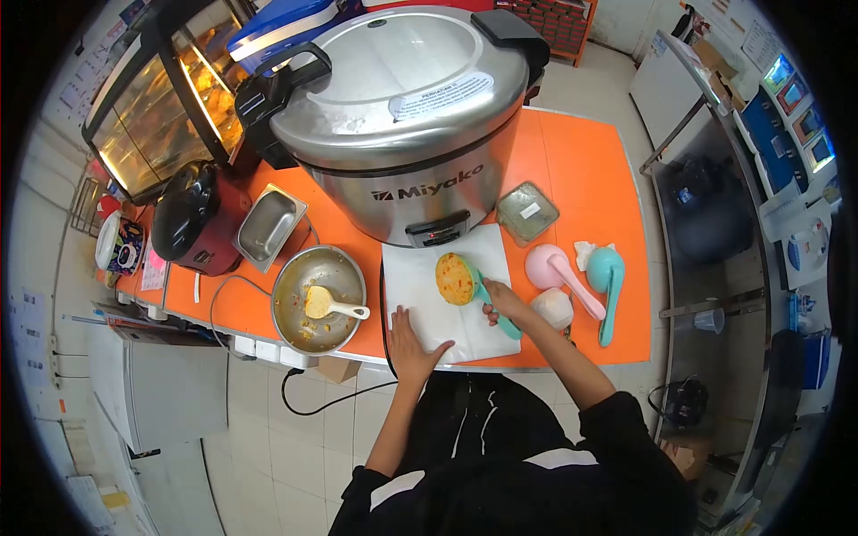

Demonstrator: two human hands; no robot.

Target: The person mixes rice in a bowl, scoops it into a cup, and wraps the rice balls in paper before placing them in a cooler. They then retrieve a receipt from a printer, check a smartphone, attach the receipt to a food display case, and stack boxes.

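Observation:
My right hand (502,302) is closed around the handle of a green scoop (509,329). Orange-yellow food (454,279) fills the scoop's round bowl, over a white paper sheet (407,272). Spread flat, my left hand (414,348) rests on the sheet's lower left part. To the left stands a steel bowl (286,313) with bits of food and a cream-coloured scoop (350,310) in it. A pink scoop (581,284) and a teal scoop (609,290) lie on the right, near a whitish round item (553,308).
A large steel Miyako cooker (402,143) stands at the back of the orange table (599,188). A square container (527,213) sits right of it. Left are a metal pan (270,225), a red-black cooker (198,219) and a glass display case (152,125).

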